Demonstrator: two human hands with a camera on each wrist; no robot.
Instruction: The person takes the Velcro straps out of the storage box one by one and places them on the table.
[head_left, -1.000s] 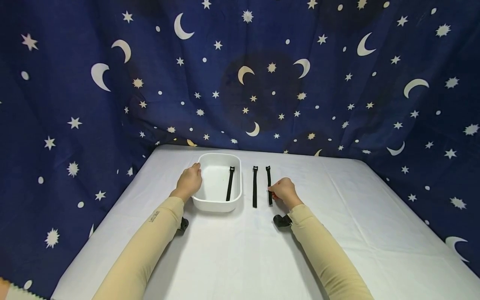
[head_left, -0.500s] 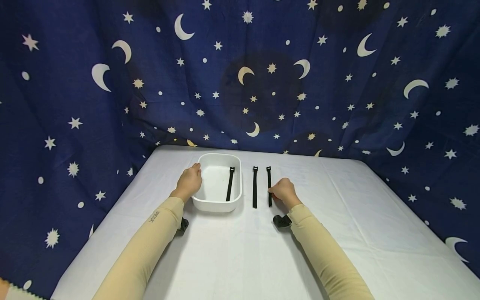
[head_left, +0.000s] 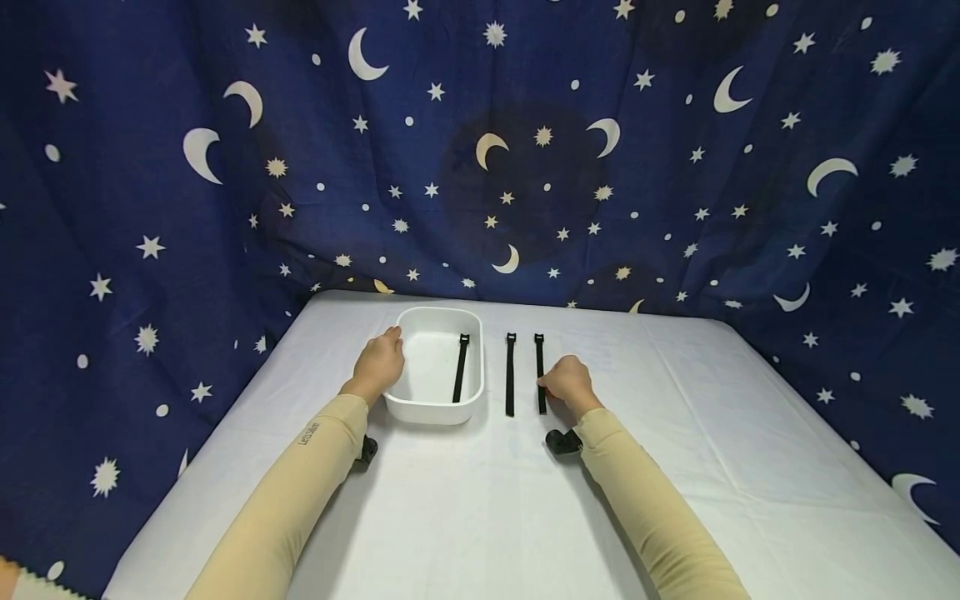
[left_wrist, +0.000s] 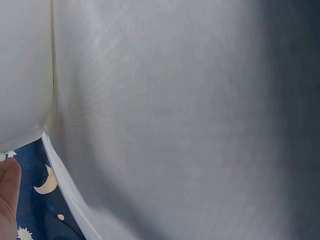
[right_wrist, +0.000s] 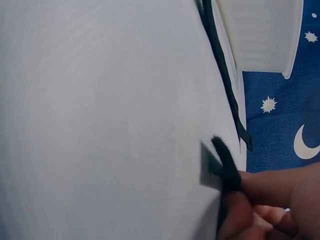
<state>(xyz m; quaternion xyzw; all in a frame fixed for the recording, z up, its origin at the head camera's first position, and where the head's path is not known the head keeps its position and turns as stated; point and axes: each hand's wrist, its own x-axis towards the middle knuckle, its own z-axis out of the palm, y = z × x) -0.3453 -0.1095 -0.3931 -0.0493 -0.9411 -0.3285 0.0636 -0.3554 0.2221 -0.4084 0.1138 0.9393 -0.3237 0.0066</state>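
My left hand (head_left: 378,363) holds the left wall of a white plastic bin (head_left: 429,412); in the left wrist view only some of its fingers (left_wrist: 10,187) show beside the bin. Inside the bin, toward its right wall, lies a black strap cable tie (head_left: 461,371) with a slotted head. A second black cable tie (head_left: 510,379) lies straight on the table right of the bin. Farther right, my right hand (head_left: 568,383) pinches a third cable tie (head_left: 539,357), almost parallel to the second. Up close, the right wrist view shows the pinched cable tie (right_wrist: 227,162) between thumb and finger.
A white cloth (head_left: 480,517) covers the table. Behind it hangs a dark blue curtain (head_left: 525,183) with moons and stars. Black camera mounts (head_left: 564,442) sit under both wrists. At the lower left corner a scalloped cloth edge (head_left: 45,583) shows.
The pinched cable tie has shifted slightly to the right and toward me, and lies straighter. My left hand and the bin look unmoved.
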